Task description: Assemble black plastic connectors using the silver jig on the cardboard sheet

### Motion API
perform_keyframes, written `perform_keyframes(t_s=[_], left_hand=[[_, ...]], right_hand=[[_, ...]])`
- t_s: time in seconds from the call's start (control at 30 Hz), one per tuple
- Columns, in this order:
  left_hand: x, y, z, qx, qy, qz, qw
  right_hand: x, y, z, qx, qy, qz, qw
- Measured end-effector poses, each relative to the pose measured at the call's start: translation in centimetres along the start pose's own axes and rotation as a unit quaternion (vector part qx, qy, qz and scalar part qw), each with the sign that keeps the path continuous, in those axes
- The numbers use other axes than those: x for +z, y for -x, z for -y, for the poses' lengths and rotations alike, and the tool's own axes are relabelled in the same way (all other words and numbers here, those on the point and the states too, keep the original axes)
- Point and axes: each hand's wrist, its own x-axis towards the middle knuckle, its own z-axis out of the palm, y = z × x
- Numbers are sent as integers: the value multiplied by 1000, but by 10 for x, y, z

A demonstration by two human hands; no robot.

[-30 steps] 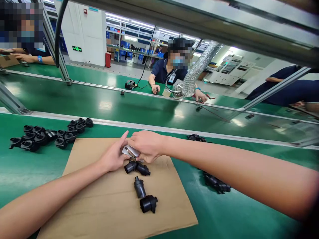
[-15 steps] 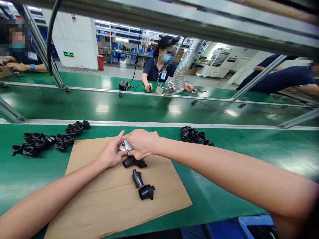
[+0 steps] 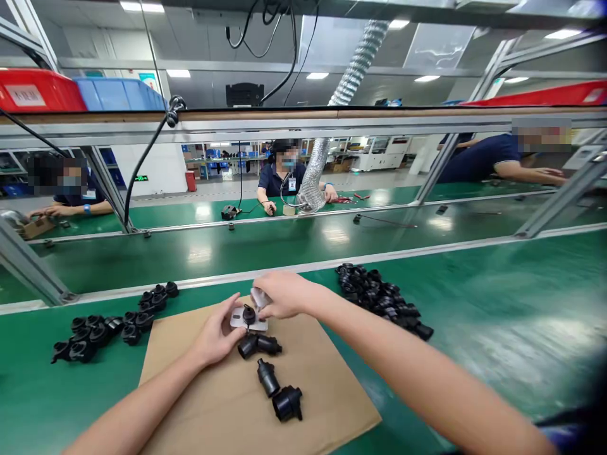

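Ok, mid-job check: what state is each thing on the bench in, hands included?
Left hand: thumb and fingers spread at the base plate's left edge
Right hand: closed on the upper plate
Base plate: lying flat, uncovered
Upper plate: raised, tilted
Mounted black part: upright on the base plate
Loose black parts: lying on the cardboard
Cardboard: spread flat
Left group: loosely clustered
Right heap: piled together

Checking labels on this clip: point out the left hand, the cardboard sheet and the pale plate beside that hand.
Left hand [image 3: 217, 333], head view: on the back of the hand.
Cardboard sheet [image 3: 237, 404], head view: on its bare surface.
Pale plate [image 3: 239, 320], head view: on its left end.
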Motion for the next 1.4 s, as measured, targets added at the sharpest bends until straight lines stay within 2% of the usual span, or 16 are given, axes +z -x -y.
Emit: perform_keyframes(t_s=[0.07, 0.13, 0.23, 0.3, 0.33, 0.4, 0.47, 0.53, 0.6, 0.73, 1.13, 1.23, 1.4], left_hand=[[5, -2, -3, 2, -7, -18, 1000], [12, -5, -7, 1, -8, -37, 999], [17, -10, -17, 11, 23, -86, 996], [17, -13, -28, -5, 151, -108, 983], [17, -13, -35, -29, 238, -107, 965], [17, -13, -47, -93, 394, -86, 910], [20, -11, -59, -140, 468, -73, 870], [24, -8, -66, -153, 494, -78, 853], [29, -3, -71, -152, 491, -91, 853], [33, 5, -77, -150, 448, -122, 873], [33, 7, -83, -130, 406, -115, 897], [32, 8, -84, -123, 387, -125, 905], [30, 10, -89, -88, 349, -148, 921]], right_hand=[[15, 18, -12, 64, -17, -10, 998], [35, 31, -21, 89, -46, -19, 995], [61, 38, -21, 70, -103, -87, 988], [72, 36, -11, 42, -155, -163, 974], [76, 33, -5, 20, -193, -209, 958], [84, 28, 8, -35, -269, -312, 911], [92, 25, 19, -76, -304, -408, 858], [98, 24, 25, -92, -296, -460, 832], [101, 24, 27, -101, -306, -477, 818], [100, 27, 26, -104, -342, -480, 801], [98, 31, 30, -115, -338, -486, 798], [96, 32, 33, -100, -337, -495, 795], [88, 38, 43, -53, -429, -491, 756]])
